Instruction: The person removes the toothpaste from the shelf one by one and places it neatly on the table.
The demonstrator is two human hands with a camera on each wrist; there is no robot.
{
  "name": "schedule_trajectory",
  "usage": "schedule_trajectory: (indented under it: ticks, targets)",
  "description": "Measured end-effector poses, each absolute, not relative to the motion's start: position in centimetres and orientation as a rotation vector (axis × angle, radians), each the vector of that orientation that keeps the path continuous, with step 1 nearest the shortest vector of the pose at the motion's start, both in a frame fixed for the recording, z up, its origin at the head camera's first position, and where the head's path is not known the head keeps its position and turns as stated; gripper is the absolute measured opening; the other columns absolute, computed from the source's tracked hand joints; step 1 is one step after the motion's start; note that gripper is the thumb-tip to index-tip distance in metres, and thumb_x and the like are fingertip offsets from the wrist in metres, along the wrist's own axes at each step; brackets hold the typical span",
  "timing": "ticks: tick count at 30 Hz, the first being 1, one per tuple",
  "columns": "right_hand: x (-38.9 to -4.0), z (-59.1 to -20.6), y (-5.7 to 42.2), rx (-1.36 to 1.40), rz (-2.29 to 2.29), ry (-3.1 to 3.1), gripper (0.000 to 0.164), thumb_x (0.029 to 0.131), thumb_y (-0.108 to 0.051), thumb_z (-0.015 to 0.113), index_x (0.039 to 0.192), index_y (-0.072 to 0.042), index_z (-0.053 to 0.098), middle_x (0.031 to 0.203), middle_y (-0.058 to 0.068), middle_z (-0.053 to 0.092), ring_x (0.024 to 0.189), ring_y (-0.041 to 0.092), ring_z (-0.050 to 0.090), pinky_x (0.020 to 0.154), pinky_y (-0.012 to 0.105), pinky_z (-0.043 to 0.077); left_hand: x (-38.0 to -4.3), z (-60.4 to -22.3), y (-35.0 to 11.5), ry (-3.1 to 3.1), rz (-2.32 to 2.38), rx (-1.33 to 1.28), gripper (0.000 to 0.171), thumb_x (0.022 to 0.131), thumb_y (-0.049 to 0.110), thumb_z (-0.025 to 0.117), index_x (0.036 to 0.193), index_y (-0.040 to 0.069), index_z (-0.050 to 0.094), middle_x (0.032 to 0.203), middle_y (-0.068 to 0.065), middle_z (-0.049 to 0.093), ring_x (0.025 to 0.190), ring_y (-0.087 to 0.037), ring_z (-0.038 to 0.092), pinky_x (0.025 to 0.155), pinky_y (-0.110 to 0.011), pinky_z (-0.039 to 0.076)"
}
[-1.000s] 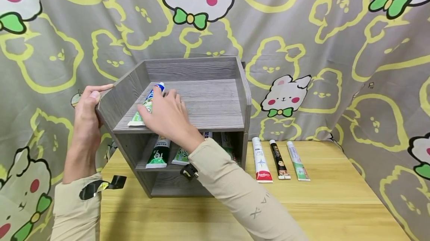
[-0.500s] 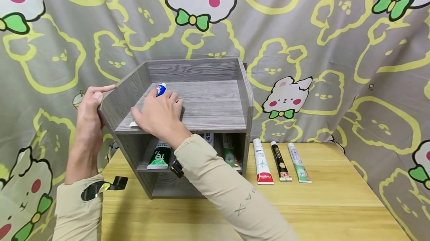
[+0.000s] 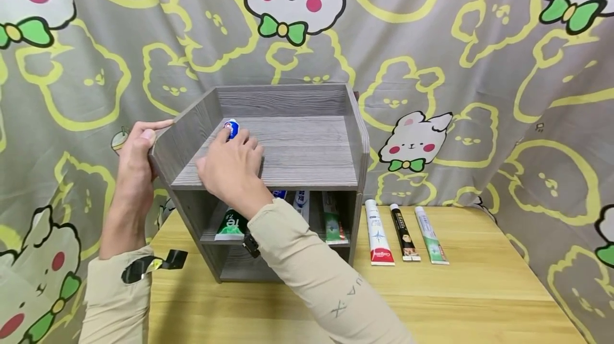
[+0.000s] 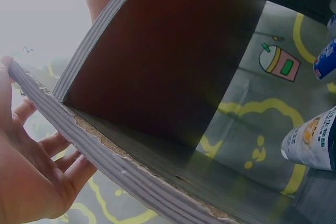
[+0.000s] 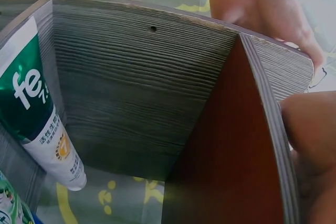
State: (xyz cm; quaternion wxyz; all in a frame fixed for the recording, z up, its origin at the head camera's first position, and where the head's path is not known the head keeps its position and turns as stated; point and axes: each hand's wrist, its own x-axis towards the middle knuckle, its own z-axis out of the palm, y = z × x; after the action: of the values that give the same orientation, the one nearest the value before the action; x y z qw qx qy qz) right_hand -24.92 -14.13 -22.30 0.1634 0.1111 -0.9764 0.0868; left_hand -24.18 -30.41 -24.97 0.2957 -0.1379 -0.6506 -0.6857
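A grey wood-grain shelf unit stands on the table. My left hand grips the upper edge of its left side panel; in the left wrist view the fingers reach around that panel. On the top board, toward the left, lies a toothpaste tube with a blue cap end. Bent over this tube is my right hand, holding it against the board. Most of the tube and my right fingertips are hidden under the hand. Below sits a green and white toothpaste tube on the middle board.
More tubes share the middle board, among them a green and grey tube at the right. On the table right of the unit lie a red and white tube, a black tube and a white and green tube. A patterned curtain hangs behind.
My right hand has closed in over the tube and turned it slightly straighter; its lower white end has gone out of sight. The left hand keeps its grip on the panel.
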Motion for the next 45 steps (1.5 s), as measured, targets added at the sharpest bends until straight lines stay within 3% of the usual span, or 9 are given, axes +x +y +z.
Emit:
schedule_trajectory:
  ticks: [8,15,20,24,28,32,37,45]
  targets:
    - [-24.9,-22.3,-13.4,0.329,0.261,-2.807,0.062,0.103,-0.051,0.044,0.156,-0.020,0.037,0.113,0.013,0.059,0.099,0.025,0.059,0.077,0.035,0.051,-24.1,-24.8,-30.4,-1.728,-1.844,-0.377,0.034,0.103,0.028,0.048,0.123,0.010,0.068,0.091,-0.005,0.068,0.066,-0.012,0.061,0.055,-0.024,0.048]
    - [-24.6,-22.4,-12.2,0.444,0.412,-2.758,0.045,0.105,-0.039,0.044,0.145,-0.017,0.045,0.105,0.013,0.061,0.099,0.027,0.061,0.085,0.038,0.051,-23.9,-24.8,-30.4,-1.759,-1.819,-0.364,0.035,0.103,0.030,0.048,0.125,0.011,0.067,0.097,-0.008,0.066,0.073,-0.016,0.060,0.059,-0.026,0.048]
    - [-24.1,-22.6,-10.9,0.552,0.497,-2.656,0.038,0.105,-0.030,0.046,0.139,-0.014,0.050,0.096,0.013,0.059,0.089,0.027,0.062,0.079,0.039,0.052,-23.9,-24.9,-30.4,-1.775,-1.802,-0.351,0.036,0.103,0.031,0.047,0.125,0.011,0.067,0.101,-0.010,0.064,0.077,-0.019,0.058,0.061,-0.027,0.046]
    - [-23.6,-22.7,-9.6,0.646,0.657,-2.583,0.043,0.104,-0.022,0.050,0.146,-0.013,0.049,0.103,0.018,0.061,0.074,0.024,0.060,0.061,0.033,0.051,-23.9,-25.0,-30.4,-1.782,-1.796,-0.338,0.037,0.102,0.032,0.047,0.125,0.011,0.068,0.103,-0.010,0.063,0.079,-0.020,0.058,0.061,-0.027,0.046]
    - [-23.2,-22.9,-8.4,0.729,0.852,-2.502,0.051,0.100,-0.012,0.053,0.152,-0.014,0.049,0.118,0.021,0.063,0.073,0.021,0.056,0.051,0.027,0.046,-24.0,-24.9,-30.4,-1.769,-1.806,-0.339,0.036,0.102,0.031,0.048,0.125,0.011,0.068,0.103,-0.010,0.063,0.078,-0.020,0.058,0.060,-0.027,0.047]
    - [-22.6,-23.5,-7.2,0.793,1.016,-2.381,0.054,0.097,-0.003,0.054,0.150,-0.014,0.053,0.112,0.017,0.062,0.070,0.019,0.051,0.048,0.023,0.044,-24.0,-24.9,-30.4,-1.762,-1.818,-0.340,0.036,0.102,0.031,0.048,0.124,0.012,0.068,0.102,-0.010,0.064,0.077,-0.018,0.059,0.059,-0.026,0.047]
    - [-21.8,-24.2,-6.2,0.834,1.110,-2.293,0.053,0.097,-0.003,0.058,0.149,-0.016,0.054,0.103,0.010,0.058,0.070,0.016,0.050,0.051,0.021,0.044,-24.0,-24.9,-30.5,-1.772,-1.809,-0.341,0.036,0.103,0.031,0.048,0.125,0.012,0.067,0.105,-0.011,0.063,0.080,-0.020,0.058,0.060,-0.027,0.047]
    - [-20.5,-24.5,-4.9,0.862,1.219,-2.234,0.053,0.096,-0.008,0.061,0.148,-0.020,0.056,0.109,0.008,0.060,0.081,0.015,0.053,0.056,0.022,0.047,-24.0,-24.9,-30.5,-1.773,-1.815,-0.353,0.036,0.103,0.032,0.048,0.125,0.012,0.067,0.100,-0.009,0.063,0.076,-0.019,0.058,0.060,-0.027,0.046]
